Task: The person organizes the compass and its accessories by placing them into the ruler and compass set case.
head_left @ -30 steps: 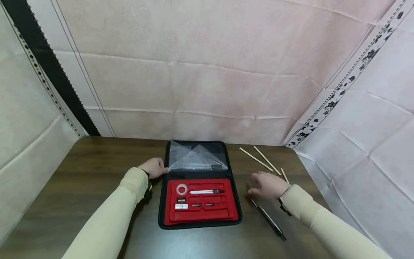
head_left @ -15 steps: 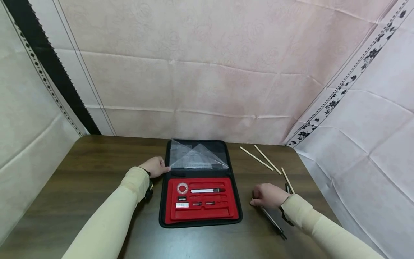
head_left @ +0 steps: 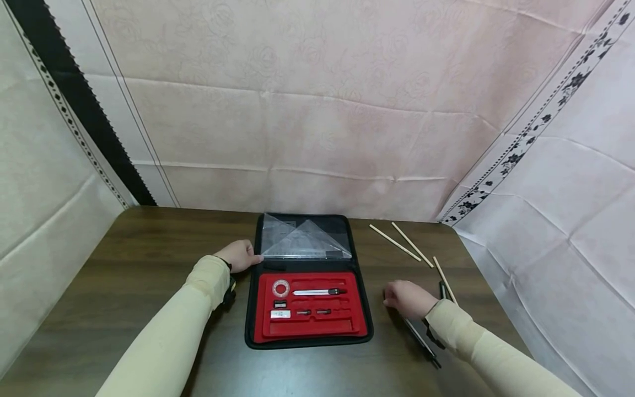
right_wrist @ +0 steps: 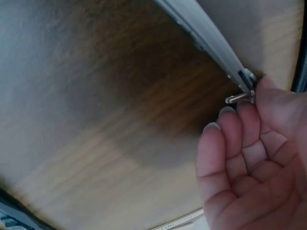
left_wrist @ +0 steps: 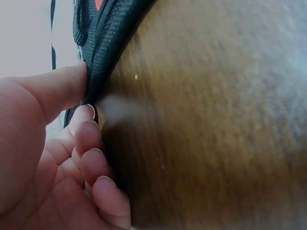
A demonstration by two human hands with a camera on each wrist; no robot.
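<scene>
Left hand [head_left: 240,256] pinches the black woven zip case [head_left: 307,342]; right hand [head_left: 408,298] curls round a slim metal compass [head_left: 421,343] on dark wood-grain table [head_left: 124,275].

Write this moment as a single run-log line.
left hand: pinches case edge | right hand: pinches compass tip | case: open on table

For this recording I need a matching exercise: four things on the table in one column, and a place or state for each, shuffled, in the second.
Things:
1. left hand
2. right hand
3. wooden sticks
4. clear set squares

Places or states:
A. lying in the case's upper half
B. pinching the black case at its left edge
C. loose near the table's far right corner
D. pinching the tip of the metal compass

Pairs: 1-B, 2-D, 3-C, 4-A
</scene>
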